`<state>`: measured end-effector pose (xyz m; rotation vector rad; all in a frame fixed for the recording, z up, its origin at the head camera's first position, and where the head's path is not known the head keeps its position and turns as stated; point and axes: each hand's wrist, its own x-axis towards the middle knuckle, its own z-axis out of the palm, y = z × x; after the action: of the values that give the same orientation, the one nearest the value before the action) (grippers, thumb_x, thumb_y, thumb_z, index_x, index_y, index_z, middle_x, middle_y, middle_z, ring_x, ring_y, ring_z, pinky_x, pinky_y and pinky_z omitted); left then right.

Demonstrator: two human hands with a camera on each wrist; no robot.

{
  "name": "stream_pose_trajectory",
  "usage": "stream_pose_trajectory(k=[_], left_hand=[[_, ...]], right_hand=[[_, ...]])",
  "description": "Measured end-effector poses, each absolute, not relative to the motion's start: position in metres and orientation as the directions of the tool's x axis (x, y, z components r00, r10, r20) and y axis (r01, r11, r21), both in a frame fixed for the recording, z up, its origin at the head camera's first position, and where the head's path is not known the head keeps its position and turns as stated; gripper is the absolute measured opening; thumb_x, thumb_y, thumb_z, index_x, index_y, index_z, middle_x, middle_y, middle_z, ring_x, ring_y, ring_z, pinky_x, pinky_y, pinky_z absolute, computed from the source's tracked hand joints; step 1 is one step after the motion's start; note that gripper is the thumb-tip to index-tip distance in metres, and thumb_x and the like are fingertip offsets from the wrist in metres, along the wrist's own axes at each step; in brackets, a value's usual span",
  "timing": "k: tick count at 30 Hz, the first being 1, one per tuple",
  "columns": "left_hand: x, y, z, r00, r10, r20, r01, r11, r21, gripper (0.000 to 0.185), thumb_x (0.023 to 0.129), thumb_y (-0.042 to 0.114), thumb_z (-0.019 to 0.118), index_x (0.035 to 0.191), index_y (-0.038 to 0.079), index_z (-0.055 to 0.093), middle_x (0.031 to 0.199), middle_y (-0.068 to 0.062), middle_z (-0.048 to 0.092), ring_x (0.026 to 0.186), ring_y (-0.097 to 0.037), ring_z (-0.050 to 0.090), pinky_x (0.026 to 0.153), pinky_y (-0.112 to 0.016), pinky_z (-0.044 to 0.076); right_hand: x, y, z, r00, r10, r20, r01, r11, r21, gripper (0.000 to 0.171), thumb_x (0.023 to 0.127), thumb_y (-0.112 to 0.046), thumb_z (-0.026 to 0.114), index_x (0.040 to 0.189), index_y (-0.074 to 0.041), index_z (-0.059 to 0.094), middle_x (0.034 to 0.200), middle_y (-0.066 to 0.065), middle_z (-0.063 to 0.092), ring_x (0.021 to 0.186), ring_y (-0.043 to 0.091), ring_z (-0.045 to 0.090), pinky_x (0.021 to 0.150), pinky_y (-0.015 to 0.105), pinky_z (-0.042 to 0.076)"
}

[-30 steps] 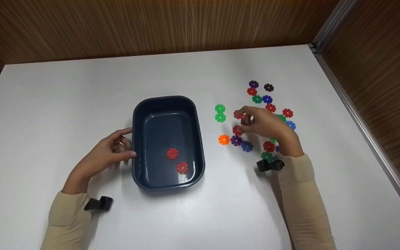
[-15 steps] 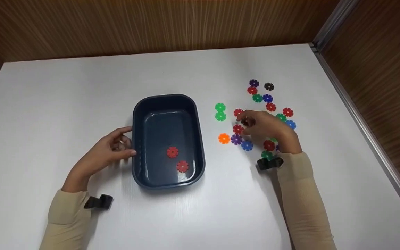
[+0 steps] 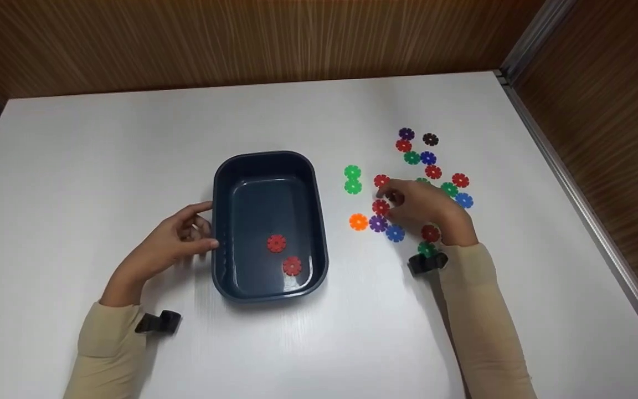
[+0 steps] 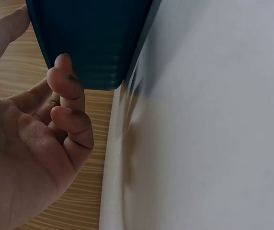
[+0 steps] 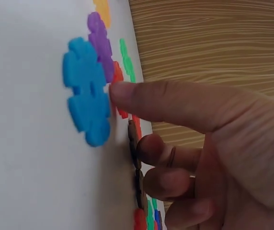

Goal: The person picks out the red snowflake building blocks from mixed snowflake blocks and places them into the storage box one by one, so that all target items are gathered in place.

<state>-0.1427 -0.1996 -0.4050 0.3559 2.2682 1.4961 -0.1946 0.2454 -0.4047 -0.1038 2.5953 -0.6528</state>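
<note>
Loosely spread, the left hand (image 3: 164, 244) touched the left wall of the dark-blue tub (image 3: 266, 208), long axis near-to-far, while the right hand (image 3: 423, 204), thumb and forefinger parted, hovered by a flat red disc (image 3: 380, 207) right of it.

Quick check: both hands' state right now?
Left hand: open, fingertips touching the tray.
Right hand: open, near a red disc; no grip visible.

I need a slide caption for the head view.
Left hand touches a tray containing two red discs; right hand is among scattered coloured discs.
</note>
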Motion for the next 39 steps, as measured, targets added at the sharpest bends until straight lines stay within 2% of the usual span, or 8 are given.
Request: stream_pose_trajectory(k=[6,13,21,29,33,39], left_hand=[[-0.142,-0.2,-0.406,-0.89,0.418,-0.182,-0.004,0.393,0.92,0.068,0.082,0.016,0.07,0.14,0.01,0.036,0.097,-0.006,0.049,0.076,-0.007,0.051,0.063,-0.022,0.041],[-0.144,-0.2,-0.409,-0.889,0.421,-0.18,0.0,0.393,0.92,0.068,0.081,0.017,0.071,0.139,0.01,0.037,0.096,-0.005,0.05,0.075,-0.007,0.052,0.061,-0.022,0.041],[-0.145,-0.199,-0.408,-0.887,0.422,-0.186,-0.006,0.393,0.919,0.068,0.082,0.016,0.07,0.14,0.011,0.036,0.096,-0.006,0.049,0.074,-0.007,0.052,0.061,-0.022,0.041],[-0.146,-0.2,-0.407,-0.882,0.432,-0.191,-0.013,0.381,0.924,0.069,0.083,0.015,0.069,0.141,0.009,0.034,0.095,-0.007,0.049,0.072,-0.007,0.053,0.059,-0.022,0.042],[-0.147,-0.199,-0.407,-0.883,0.43,-0.189,-0.011,0.382,0.924,0.068,0.082,0.015,0.069,0.14,0.009,0.034,0.095,-0.007,0.05,0.072,-0.007,0.053,0.059,-0.022,0.041],[-0.149,-0.199,-0.408,-0.884,0.43,-0.185,-0.013,0.372,0.928,0.068,0.082,0.015,0.07,0.14,0.01,0.035,0.094,-0.006,0.05,0.07,-0.006,0.053,0.058,-0.022,0.04]], right_hand=[[-0.194,0.243,-0.405,-0.904,-0.173,-0.392,0.014,0.902,-0.431,0.04,0.076,-0.018,0.074,0.112,-0.031,0.06,0.101,0.0,0.059,0.093,0.021,0.054,0.079,0.038,0.052],[-0.194,0.234,-0.403,-0.91,-0.172,-0.378,-0.022,0.929,-0.369,0.034,0.079,-0.025,0.073,0.111,-0.021,0.062,0.097,0.002,0.062,0.087,0.022,0.056,0.079,0.037,0.052],[-0.197,0.223,-0.402,-0.905,-0.149,-0.399,-0.029,0.956,-0.292,0.038,0.08,-0.03,0.07,0.114,-0.016,0.059,0.089,0.005,0.062,0.074,0.022,0.056,0.064,0.028,0.05],[-0.2,0.228,-0.4,-0.918,-0.131,-0.374,-0.001,0.945,-0.327,0.054,0.079,-0.037,0.071,0.124,-0.014,0.051,0.099,0.005,0.063,0.078,0.021,0.059,0.068,0.032,0.053],[-0.201,0.231,-0.396,-0.927,-0.121,-0.354,0.018,0.931,-0.366,0.052,0.079,-0.036,0.071,0.122,-0.015,0.051,0.099,0.005,0.063,0.081,0.021,0.059,0.066,0.032,0.052],[-0.197,0.23,-0.386,-0.947,-0.143,-0.286,-0.008,0.904,-0.427,0.045,0.08,-0.031,0.071,0.12,-0.019,0.053,0.087,0.005,0.061,0.075,0.022,0.055,0.061,0.028,0.049]])
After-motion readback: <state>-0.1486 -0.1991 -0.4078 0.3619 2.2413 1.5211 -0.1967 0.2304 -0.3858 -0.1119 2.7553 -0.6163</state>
